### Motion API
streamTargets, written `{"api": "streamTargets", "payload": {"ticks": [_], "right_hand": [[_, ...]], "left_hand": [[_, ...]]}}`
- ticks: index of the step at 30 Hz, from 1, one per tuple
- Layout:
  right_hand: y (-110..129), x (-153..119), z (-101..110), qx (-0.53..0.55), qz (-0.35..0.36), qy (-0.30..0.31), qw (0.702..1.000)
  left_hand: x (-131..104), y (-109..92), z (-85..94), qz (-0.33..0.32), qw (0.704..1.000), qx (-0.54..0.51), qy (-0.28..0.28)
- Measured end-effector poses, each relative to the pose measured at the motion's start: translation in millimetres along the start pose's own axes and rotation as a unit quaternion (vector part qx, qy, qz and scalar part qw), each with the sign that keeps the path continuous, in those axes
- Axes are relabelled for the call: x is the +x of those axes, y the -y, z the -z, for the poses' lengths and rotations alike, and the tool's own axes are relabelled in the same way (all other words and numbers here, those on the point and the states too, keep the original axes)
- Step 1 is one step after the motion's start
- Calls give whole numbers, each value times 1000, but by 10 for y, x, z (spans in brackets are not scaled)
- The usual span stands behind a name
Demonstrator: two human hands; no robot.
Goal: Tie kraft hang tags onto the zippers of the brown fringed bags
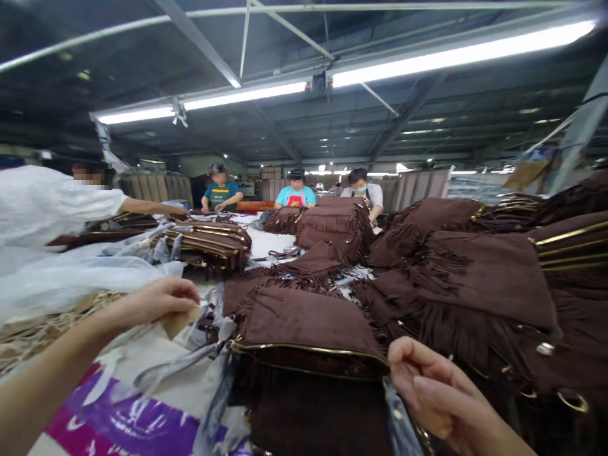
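A dark brown fringed bag (308, 316) lies in front of me, its gold zipper parted and the dark inside showing. My left hand (159, 303) is to the left of this bag, its fingers closed on a small beige tag (179, 322). Curled at the right end of the zipper, my right hand (439, 389) appears to pinch the bag's edge; its fingertips partly hide the contact. Grey plastic wrapping (213, 392) hangs along the bag's left side.
More brown fringed bags (494, 272) are piled at the right. Zippered bags (209, 240) are stacked at the left, near clear plastic (109, 272). Beige tags with strings (57, 316) lie by my left arm. A co-worker in white (57, 202) reaches across; several others stand beyond.
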State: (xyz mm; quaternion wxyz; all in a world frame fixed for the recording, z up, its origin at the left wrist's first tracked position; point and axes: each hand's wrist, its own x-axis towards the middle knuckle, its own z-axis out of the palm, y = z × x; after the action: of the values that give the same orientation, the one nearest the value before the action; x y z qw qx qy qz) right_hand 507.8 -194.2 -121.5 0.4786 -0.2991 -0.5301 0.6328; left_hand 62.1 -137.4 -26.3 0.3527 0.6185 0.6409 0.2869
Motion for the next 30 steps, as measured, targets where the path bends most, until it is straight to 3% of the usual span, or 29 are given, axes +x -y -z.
{"api": "streamTargets", "payload": {"ticks": [3,6,8,10,12,14,17,20,24,28,30], "right_hand": [[201,-93,29,70,27,-41,996],[351,-120,47,102,45,-62,992],[367,-95,51,108,58,-63,990],[316,-47,48,107,64,-62,990],[228,4,40,97,49,-61,992],[139,39,32,77,21,-45,996],[53,45,29,4,-23,7,1000],[6,35,25,-103,-82,28,991],[-72,79,-34,-167,-138,-14,976],[-172,167,-110,-161,-119,-18,980],[-234,210,-119,-168,-101,-32,980]], "left_hand": [[191,419,98,26,994,79,-75],[318,523,-128,-79,987,78,-120],[209,352,-467,-166,980,67,-90],[-33,70,-914,-258,964,65,-14],[-259,-218,-1399,-345,929,89,95],[-338,-440,-1833,-411,885,135,171],[-153,-622,-2259,-417,867,219,161],[163,-695,-2452,-382,875,259,149],[411,-725,-2555,-385,881,246,122],[507,-703,-2575,-352,898,252,74],[552,-685,-2565,-326,910,243,77]]}}
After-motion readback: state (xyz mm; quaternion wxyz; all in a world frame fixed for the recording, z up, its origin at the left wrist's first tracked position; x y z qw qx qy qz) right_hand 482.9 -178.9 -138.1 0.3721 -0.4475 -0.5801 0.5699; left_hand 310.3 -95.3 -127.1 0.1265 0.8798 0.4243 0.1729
